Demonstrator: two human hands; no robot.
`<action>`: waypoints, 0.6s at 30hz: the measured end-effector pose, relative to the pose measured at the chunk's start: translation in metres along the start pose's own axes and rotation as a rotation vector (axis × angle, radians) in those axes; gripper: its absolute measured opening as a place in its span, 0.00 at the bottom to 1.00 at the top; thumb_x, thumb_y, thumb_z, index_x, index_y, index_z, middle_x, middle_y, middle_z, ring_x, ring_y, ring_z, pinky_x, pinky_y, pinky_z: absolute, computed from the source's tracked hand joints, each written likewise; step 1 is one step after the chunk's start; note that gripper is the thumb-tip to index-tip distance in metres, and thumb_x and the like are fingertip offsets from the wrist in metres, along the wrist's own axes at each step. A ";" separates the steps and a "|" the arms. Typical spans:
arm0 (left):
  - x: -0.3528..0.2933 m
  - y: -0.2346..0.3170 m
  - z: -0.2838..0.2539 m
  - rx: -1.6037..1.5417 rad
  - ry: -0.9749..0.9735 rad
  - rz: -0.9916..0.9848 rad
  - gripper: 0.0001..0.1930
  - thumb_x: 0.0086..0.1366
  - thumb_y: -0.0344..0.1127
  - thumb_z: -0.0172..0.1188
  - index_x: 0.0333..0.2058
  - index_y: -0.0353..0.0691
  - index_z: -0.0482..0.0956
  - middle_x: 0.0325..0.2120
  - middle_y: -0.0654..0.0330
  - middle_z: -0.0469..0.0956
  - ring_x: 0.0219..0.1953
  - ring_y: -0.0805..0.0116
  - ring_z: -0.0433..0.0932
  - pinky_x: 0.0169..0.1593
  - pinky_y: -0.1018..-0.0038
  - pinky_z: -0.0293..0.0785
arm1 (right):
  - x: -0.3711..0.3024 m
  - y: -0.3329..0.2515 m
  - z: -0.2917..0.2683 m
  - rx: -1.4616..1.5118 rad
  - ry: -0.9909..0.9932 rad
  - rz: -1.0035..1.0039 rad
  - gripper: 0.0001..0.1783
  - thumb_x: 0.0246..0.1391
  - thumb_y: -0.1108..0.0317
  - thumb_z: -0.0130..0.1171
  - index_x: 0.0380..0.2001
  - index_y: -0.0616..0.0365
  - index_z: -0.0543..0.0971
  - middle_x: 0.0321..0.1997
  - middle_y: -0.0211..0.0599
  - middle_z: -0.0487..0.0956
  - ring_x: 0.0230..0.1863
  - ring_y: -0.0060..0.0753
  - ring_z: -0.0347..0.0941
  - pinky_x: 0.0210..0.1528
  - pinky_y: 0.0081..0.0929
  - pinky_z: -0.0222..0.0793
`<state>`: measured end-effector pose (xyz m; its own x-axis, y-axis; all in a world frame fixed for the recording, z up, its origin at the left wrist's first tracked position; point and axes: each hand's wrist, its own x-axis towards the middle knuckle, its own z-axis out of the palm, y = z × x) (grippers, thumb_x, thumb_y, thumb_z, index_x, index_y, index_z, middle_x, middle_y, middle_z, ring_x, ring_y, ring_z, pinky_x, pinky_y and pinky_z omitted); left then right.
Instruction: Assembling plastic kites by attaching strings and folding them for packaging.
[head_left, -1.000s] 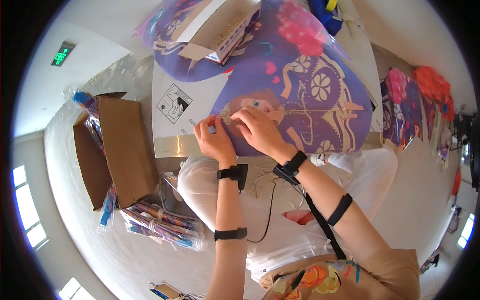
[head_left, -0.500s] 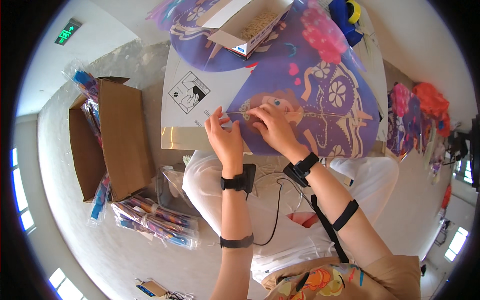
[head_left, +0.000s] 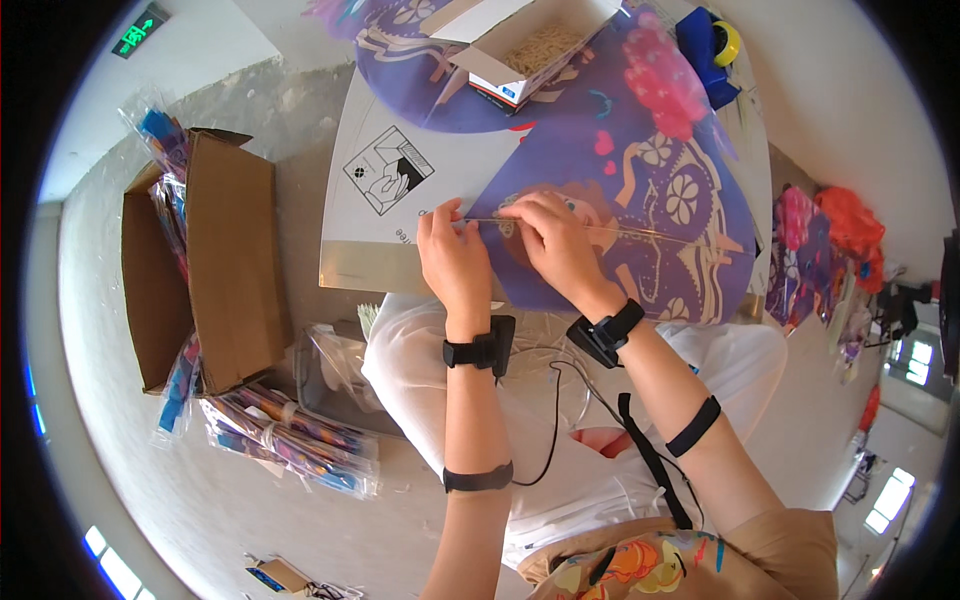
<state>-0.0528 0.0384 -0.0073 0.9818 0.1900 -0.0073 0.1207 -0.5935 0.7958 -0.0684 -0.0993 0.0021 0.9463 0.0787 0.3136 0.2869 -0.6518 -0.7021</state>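
A purple printed sheet [head_left: 640, 270], thin and cut to a point like a kite sail, lies on the work board in front of me. Along it runs a thin rod [head_left: 650, 236], from its left tip toward the right. My right hand [head_left: 562, 252] pinches this rod near the tip, thumb and forefinger together. At the rod's left end is my left hand [head_left: 455, 262], its thumb and bent fingers closed around the end. Fingers partly cover the tip, and any small part held there cannot be made out.
Beyond the hands, an open white box [head_left: 545, 50] holds many small tan pieces. A blue tape dispenser [head_left: 707, 60] with yellow tape stands at the far right of the board [head_left: 372, 268]. On the left are a cardboard box [head_left: 238, 265] and plastic-wrapped bundles [head_left: 290, 440].
My left thumb and fingers have drawn closer together at the rod's end. My right hand keeps its pinch, slightly shifted. The whole view has moved a little.
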 end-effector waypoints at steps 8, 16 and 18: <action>0.006 0.000 -0.005 0.012 -0.058 0.028 0.14 0.58 0.23 0.55 0.43 0.39 0.76 0.36 0.57 0.75 0.41 0.56 0.74 0.42 0.64 0.72 | -0.011 -0.007 0.010 -0.256 -0.083 -0.182 0.20 0.47 0.82 0.53 0.45 0.61 0.77 0.46 0.36 0.78 0.52 0.40 0.72 0.53 0.36 0.68; 0.004 0.000 -0.007 0.003 -0.048 0.026 0.10 0.60 0.27 0.57 0.41 0.38 0.75 0.37 0.55 0.74 0.41 0.54 0.74 0.42 0.63 0.72 | -0.034 -0.006 -0.044 0.096 0.086 0.277 0.14 0.50 0.84 0.51 0.39 0.58 0.77 0.41 0.35 0.78 0.43 0.40 0.75 0.43 0.34 0.71; 0.003 0.006 -0.001 0.082 -0.018 0.037 0.11 0.59 0.33 0.63 0.38 0.37 0.75 0.37 0.54 0.74 0.42 0.54 0.73 0.42 0.62 0.72 | -0.058 0.009 -0.062 0.006 0.106 0.211 0.13 0.50 0.84 0.51 0.37 0.59 0.77 0.40 0.36 0.78 0.41 0.40 0.75 0.41 0.33 0.71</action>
<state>-0.0494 0.0364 -0.0014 0.9882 0.1529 0.0101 0.0948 -0.6620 0.7435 -0.1300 -0.1566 0.0171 0.9646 -0.1386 0.2243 0.0854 -0.6408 -0.7629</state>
